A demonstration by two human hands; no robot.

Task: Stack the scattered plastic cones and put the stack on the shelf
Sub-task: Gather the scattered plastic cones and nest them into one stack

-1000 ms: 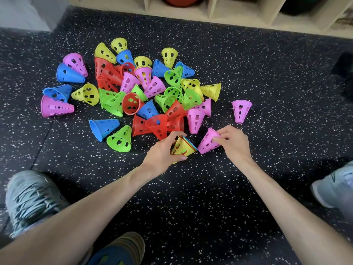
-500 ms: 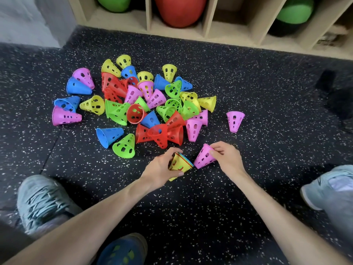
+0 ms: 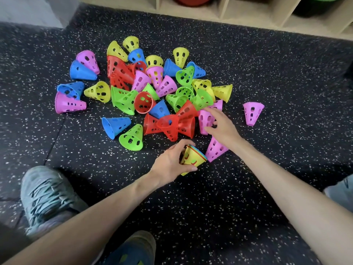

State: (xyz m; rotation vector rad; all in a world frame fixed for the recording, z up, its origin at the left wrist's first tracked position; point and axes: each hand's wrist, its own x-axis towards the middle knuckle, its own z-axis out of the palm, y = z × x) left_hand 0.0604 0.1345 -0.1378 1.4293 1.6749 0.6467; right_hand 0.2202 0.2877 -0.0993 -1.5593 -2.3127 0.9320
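1. Head view. Left hand (image 3: pixel 172 163), lower centre of the frame, fingers and thumb curled round a short stack of cones (image 3: pixel 193 158). The outermost cone is yellow; red and blue rims show at its wide end.
2. Right hand (image 3: pixel 222 127), right of centre, fingers spread and relaxed, holding nothing. Its fingertips are at a pink cone (image 3: pixel 205 120) on the edge of the pile; contact cannot be told.
3. A second pink cone (image 3: pixel 216 149) lies on its side just right of the stack, partly under the right forearm.
4. The pile of loose cones (image 3: pixel 152 92) covers the centre and upper left of the frame: red, blue, green, yellow and pink, most lying on their sides, some overlapping.
5. One pink cone (image 3: pixel 253 112) stands alone, wide end up, to the right of the pile, well apart from it.
6. The shelf (image 3: pixel 225 13) runs along the top edge, with open compartments.
7. Black speckled floor (image 3: pixel 267 64) under everything. A grey shoe (image 3: pixel 47 196) at lower left.
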